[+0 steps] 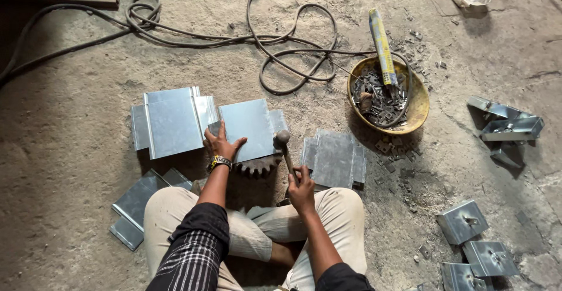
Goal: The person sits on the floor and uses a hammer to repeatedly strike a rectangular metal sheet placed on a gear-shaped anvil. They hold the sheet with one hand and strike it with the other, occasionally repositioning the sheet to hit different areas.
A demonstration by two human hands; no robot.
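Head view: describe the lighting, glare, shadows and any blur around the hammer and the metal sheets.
Head view: soft daylight, brighter at right; the top-left corner falls into shadow. The sheet under the left hand shows a pale sheen, no hard glare. The hammer in the right hand looks slightly motion-blurred. A dark shadow lies beneath the yellow bowl.

Yellow basin [418,111] (metal scraps inside); black cables [281,39].

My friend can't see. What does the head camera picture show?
A person sitting on a dusty floor presses the left hand on a shiny metal sheet lying over a toothed gear, while the right hand grips a hammer. More metal sheets and a yellow bowl of scraps lie around.
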